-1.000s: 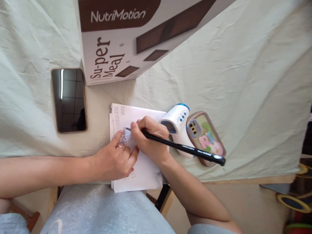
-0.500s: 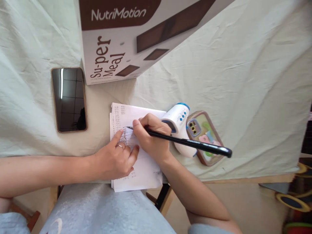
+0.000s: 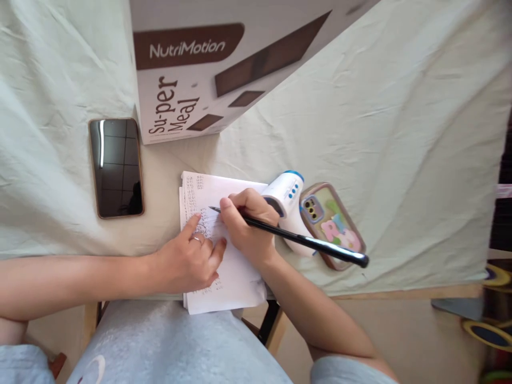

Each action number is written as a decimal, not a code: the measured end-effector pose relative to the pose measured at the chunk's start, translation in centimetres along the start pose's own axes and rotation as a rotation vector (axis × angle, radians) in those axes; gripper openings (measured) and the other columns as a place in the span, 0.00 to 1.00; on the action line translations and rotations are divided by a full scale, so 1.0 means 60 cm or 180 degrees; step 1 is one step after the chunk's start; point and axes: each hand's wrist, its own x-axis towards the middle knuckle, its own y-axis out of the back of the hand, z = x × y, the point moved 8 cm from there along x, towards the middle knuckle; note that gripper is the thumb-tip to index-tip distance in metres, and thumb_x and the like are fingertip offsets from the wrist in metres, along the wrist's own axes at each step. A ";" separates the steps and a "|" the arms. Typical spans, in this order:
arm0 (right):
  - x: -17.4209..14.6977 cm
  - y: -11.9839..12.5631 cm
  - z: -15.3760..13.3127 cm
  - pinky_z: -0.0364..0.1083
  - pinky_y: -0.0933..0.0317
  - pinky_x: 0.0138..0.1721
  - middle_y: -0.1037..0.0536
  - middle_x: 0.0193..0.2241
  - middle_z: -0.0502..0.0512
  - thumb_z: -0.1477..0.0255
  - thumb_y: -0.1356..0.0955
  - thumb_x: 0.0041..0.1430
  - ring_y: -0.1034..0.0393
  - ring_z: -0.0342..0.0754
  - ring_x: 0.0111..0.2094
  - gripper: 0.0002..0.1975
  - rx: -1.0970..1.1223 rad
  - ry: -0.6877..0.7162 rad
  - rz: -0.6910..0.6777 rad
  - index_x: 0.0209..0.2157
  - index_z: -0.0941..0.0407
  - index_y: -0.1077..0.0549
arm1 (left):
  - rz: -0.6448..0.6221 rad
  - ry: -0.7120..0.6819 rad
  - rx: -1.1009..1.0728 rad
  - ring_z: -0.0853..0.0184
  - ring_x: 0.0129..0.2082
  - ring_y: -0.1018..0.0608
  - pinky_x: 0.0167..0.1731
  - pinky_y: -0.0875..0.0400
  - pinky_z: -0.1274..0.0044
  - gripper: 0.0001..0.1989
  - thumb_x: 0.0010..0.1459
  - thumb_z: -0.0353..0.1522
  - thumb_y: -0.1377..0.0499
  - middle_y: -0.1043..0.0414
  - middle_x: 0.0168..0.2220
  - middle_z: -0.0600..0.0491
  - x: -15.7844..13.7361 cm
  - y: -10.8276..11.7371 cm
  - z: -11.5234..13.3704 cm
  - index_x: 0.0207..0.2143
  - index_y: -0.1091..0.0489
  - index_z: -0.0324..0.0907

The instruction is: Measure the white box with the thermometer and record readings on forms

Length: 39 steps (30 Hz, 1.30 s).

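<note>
A stack of white paper [image 3: 236,290] with small handwriting lies at the table's front edge, its lower end sticking out over it. My right hand [image 3: 252,221] grips a long black pen [image 3: 308,241], whose tip points at the upper left part of the top sheet; whether it touches the paper I cannot tell. On the sheet's left side rests my left hand [image 3: 196,258], its index finger stretched toward the writing and a ring on one finger. It holds nothing.
Right of the paper lies a white and blue handheld device [image 3: 286,192], beside a phone in a decorated case [image 3: 334,226]. A dark-screened phone [image 3: 117,168] lies left. Behind the paper stands a large NutriMotion box [image 3: 176,106]. Pale cloth [image 3: 400,160] covers the table.
The pen tip has lifted slightly or shifted up the sheet, and its rear end has swung a little left and down. My left hand stays in place. The view has tilted slightly.
</note>
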 end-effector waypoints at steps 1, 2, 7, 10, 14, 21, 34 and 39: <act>0.000 0.001 -0.001 0.44 0.43 0.19 0.37 0.16 0.44 0.68 0.35 0.62 0.42 0.41 0.17 0.14 0.0076 0.0035 0.0037 0.24 0.51 0.41 | -0.0013 -0.0004 0.0001 0.60 0.28 0.22 0.52 0.31 0.56 0.24 0.60 0.38 0.46 0.23 0.28 0.45 -0.001 -0.001 0.000 0.49 0.30 0.26; 0.002 0.001 -0.004 0.44 0.43 0.19 0.35 0.17 0.44 0.67 0.35 0.63 0.41 0.42 0.17 0.12 0.0109 0.0101 0.0047 0.26 0.51 0.38 | -0.0023 -0.0005 0.0002 0.60 0.28 0.22 0.52 0.31 0.56 0.24 0.60 0.39 0.46 0.23 0.28 0.45 -0.002 -0.002 0.000 0.49 0.30 0.26; 0.010 0.010 -0.055 0.45 0.36 0.26 0.25 0.26 0.50 0.72 0.35 0.63 0.31 0.44 0.25 0.03 -0.0499 0.1055 -0.0143 0.34 0.51 0.31 | -0.0200 -0.0060 -0.0014 0.59 0.28 0.22 0.52 0.32 0.53 0.24 0.60 0.38 0.46 0.24 0.27 0.45 -0.002 -0.007 -0.002 0.49 0.31 0.26; 0.001 0.032 -0.072 0.47 0.32 0.33 0.23 0.33 0.55 0.77 0.37 0.63 0.27 0.48 0.34 0.09 -0.0914 0.1515 -0.0182 0.42 0.51 0.29 | -0.0248 -0.0107 0.0120 0.61 0.27 0.22 0.50 0.30 0.54 0.22 0.63 0.38 0.49 0.25 0.25 0.47 -0.001 -0.004 -0.004 0.49 0.31 0.27; -0.018 0.047 -0.065 0.53 0.30 0.43 0.23 0.38 0.58 0.82 0.42 0.63 0.27 0.53 0.44 0.19 -0.1403 0.1792 -0.0279 0.50 0.51 0.30 | -0.0112 -0.0093 0.0290 0.63 0.25 0.23 0.49 0.28 0.56 0.20 0.63 0.37 0.50 0.25 0.24 0.49 0.002 0.005 -0.005 0.48 0.30 0.30; -0.059 0.051 -0.060 0.49 0.31 0.34 0.24 0.30 0.56 0.80 0.40 0.63 0.29 0.49 0.32 0.17 -0.1238 0.1944 -0.0415 0.50 0.55 0.29 | -0.0392 0.0238 -0.0095 0.65 0.26 0.23 0.52 0.30 0.59 0.16 0.61 0.33 0.49 0.25 0.26 0.51 0.010 0.024 -0.012 0.46 0.30 0.32; -0.087 0.046 -0.043 0.44 0.37 0.27 0.26 0.23 0.53 0.79 0.39 0.64 0.31 0.46 0.25 0.11 -0.0770 0.1960 -0.0349 0.40 0.57 0.26 | 0.1540 0.1828 -0.0895 0.48 0.65 0.40 0.60 0.39 0.53 0.52 0.41 0.49 0.30 0.44 0.62 0.40 -0.026 0.199 -0.353 0.63 0.54 0.48; -0.089 0.051 -0.042 0.44 0.34 0.28 0.25 0.24 0.53 0.80 0.39 0.63 0.29 0.46 0.26 0.11 -0.0692 0.1942 -0.0239 0.41 0.57 0.28 | 0.1630 0.2061 -0.1196 0.49 0.56 0.30 0.57 0.34 0.54 0.46 0.31 0.51 0.27 0.32 0.52 0.42 -0.011 0.165 -0.398 0.50 0.39 0.42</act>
